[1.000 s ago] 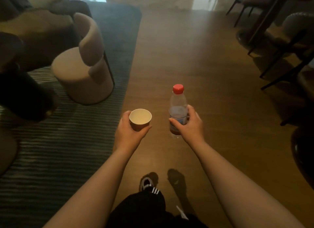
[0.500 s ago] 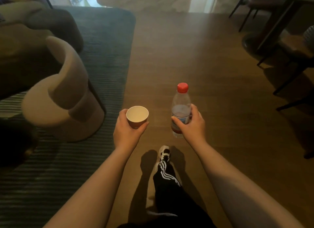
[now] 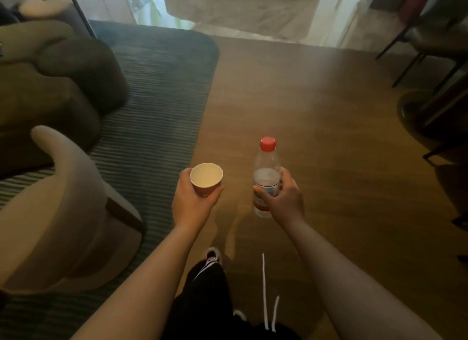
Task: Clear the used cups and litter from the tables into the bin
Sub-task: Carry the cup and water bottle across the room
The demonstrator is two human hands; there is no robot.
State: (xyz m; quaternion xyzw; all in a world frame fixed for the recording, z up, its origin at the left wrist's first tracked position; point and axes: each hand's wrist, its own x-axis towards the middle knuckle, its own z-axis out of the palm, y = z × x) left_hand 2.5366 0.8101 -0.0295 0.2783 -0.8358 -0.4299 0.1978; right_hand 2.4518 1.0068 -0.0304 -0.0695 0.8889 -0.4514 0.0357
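Note:
My left hand (image 3: 193, 203) grips a small paper cup (image 3: 206, 177), red outside and white inside, held upright over the floor; it looks empty. My right hand (image 3: 285, 199) is wrapped around the lower half of a clear plastic bottle (image 3: 266, 166) with a red cap, also upright and partly filled with water. Both are carried at waist height in front of me, about a hand's width apart. No bin is in view.
A beige round armchair (image 3: 58, 213) stands close at my left on a dark striped rug (image 3: 154, 116). A brown sofa (image 3: 50, 86) lies beyond it. Dark chairs and a table base (image 3: 430, 106) crowd the right. Wooden floor (image 3: 316, 99) runs ahead toward a bright doorway.
I have walked forward: the armchair has slid from ahead-left to right beside me, and the doorway is closer. Cup and bottle stay held the same way.

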